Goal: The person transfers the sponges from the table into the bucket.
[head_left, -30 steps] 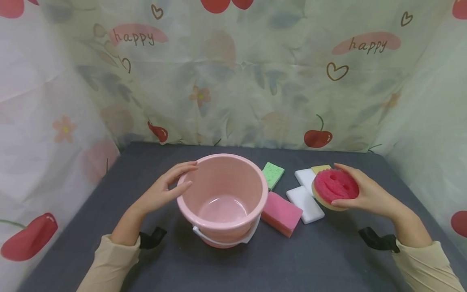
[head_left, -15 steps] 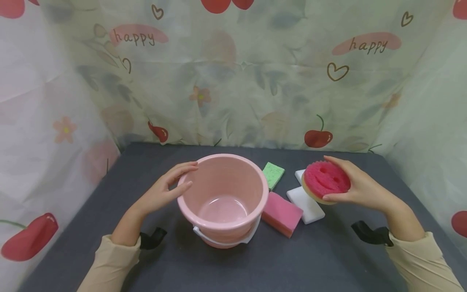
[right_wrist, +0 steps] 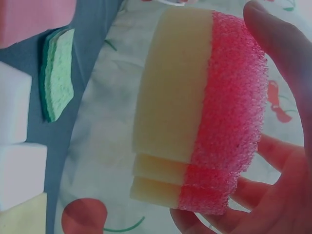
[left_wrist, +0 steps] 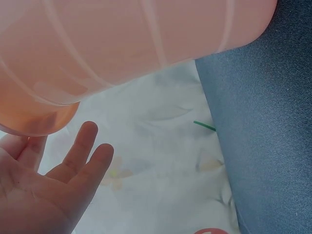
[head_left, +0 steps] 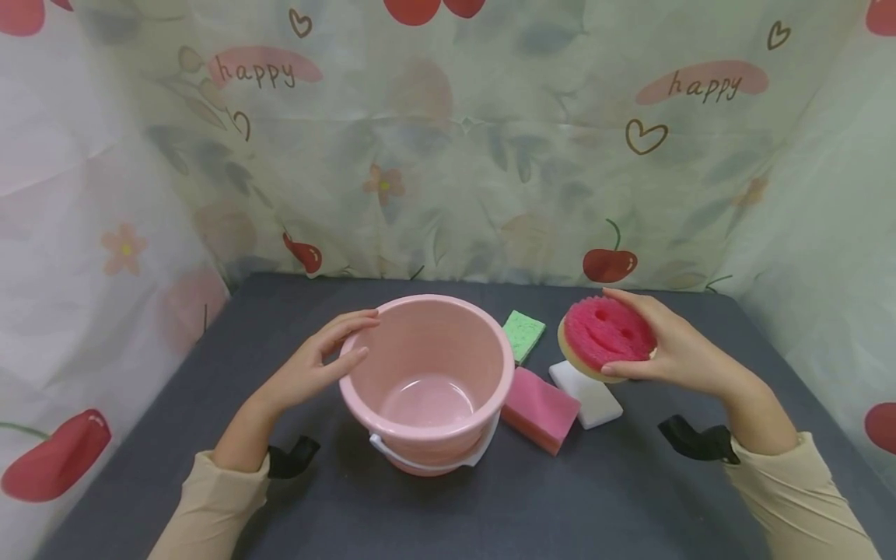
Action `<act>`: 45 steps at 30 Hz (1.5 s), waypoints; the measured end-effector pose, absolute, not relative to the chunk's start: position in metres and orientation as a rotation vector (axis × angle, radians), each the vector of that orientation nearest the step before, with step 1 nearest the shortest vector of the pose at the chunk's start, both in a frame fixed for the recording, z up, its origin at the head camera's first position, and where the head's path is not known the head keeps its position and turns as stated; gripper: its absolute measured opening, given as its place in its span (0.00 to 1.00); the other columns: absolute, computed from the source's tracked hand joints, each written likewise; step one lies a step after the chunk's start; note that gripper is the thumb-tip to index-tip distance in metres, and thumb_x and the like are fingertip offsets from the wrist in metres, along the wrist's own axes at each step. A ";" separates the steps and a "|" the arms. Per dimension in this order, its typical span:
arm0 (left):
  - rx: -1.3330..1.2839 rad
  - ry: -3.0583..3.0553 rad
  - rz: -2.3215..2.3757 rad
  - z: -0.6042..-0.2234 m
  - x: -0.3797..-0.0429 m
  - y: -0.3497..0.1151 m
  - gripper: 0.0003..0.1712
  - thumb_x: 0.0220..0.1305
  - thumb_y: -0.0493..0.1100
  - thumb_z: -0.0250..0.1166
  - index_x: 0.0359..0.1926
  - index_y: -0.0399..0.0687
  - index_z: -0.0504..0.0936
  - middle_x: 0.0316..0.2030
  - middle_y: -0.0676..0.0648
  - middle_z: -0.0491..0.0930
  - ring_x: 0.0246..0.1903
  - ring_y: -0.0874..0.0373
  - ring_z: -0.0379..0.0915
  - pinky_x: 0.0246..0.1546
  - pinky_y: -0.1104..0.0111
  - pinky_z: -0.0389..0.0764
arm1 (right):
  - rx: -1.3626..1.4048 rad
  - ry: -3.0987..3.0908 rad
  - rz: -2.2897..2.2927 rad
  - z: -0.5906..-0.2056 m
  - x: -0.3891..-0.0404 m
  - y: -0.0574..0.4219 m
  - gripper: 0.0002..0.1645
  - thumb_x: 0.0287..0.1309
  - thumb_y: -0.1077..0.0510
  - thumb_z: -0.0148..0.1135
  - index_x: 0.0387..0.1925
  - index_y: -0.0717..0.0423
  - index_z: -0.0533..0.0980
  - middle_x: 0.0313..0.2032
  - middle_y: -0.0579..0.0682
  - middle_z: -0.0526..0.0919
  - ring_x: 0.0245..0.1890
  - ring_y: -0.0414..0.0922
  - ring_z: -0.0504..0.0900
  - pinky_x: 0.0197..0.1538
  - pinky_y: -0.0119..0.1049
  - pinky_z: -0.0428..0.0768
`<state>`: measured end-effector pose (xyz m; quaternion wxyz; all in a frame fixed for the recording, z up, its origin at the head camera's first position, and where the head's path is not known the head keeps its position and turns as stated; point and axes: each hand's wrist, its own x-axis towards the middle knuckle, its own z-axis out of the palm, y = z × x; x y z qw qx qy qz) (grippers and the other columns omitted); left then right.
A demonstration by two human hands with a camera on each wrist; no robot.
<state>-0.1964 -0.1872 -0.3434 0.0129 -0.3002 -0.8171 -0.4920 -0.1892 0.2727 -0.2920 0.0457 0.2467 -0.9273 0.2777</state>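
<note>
My right hand [head_left: 679, 346] grips a round smiley-face sponge [head_left: 607, 336] by its edge, thumb on one side and fingers on the other. It has a red scrubbing face and a cream backing, and is held tilted above the table, right of a pink bucket [head_left: 428, 432]. In the right wrist view the sponge [right_wrist: 229, 97] appears edge-on. My left hand [head_left: 308, 369] rests on the bucket's left rim with its fingers spread. Two fingers [left_wrist: 80, 146] stand free of the bucket wall in the left wrist view. Inside, the bucket holds nothing.
Beside the bucket lie a pink block sponge [head_left: 540, 411], a green sponge [head_left: 523, 336] and a white block [head_left: 586, 395]. The right wrist view shows another white block [right_wrist: 22, 175] and a yellow piece [right_wrist: 27, 217]. The bucket's pale handle [head_left: 434, 468] hangs in front.
My right hand has carried the smiley sponge leftward and up, nearer the bucket, and it now covers the farther white block in the head view. The left hand and bucket stay put.
</note>
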 end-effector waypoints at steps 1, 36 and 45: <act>-0.934 -2.547 -1.533 -0.343 -0.196 -0.187 0.24 0.65 0.38 0.57 0.62 0.44 0.69 0.67 0.45 0.61 0.67 0.52 0.54 0.58 0.85 0.61 | 0.759 -2.825 0.848 -0.291 -0.189 0.271 0.56 0.39 0.51 0.76 0.68 0.54 0.56 0.56 0.57 0.68 0.52 0.52 0.70 0.36 0.27 0.79; -0.933 -2.543 -1.512 -0.343 -0.196 -0.186 0.24 0.65 0.37 0.57 0.62 0.43 0.69 0.67 0.44 0.62 0.67 0.57 0.55 0.58 0.85 0.61 | 0.963 -2.624 0.892 -0.264 -0.186 0.230 0.55 0.35 0.57 0.77 0.67 0.52 0.59 0.58 0.53 0.69 0.52 0.46 0.70 0.40 0.27 0.79; -0.944 -2.535 -1.517 -0.344 -0.196 -0.186 0.24 0.65 0.37 0.56 0.62 0.44 0.69 0.67 0.44 0.62 0.66 0.62 0.56 0.58 0.85 0.61 | 1.015 -2.601 0.926 -0.261 -0.186 0.220 0.55 0.35 0.57 0.77 0.67 0.51 0.59 0.58 0.52 0.69 0.52 0.44 0.71 0.40 0.28 0.80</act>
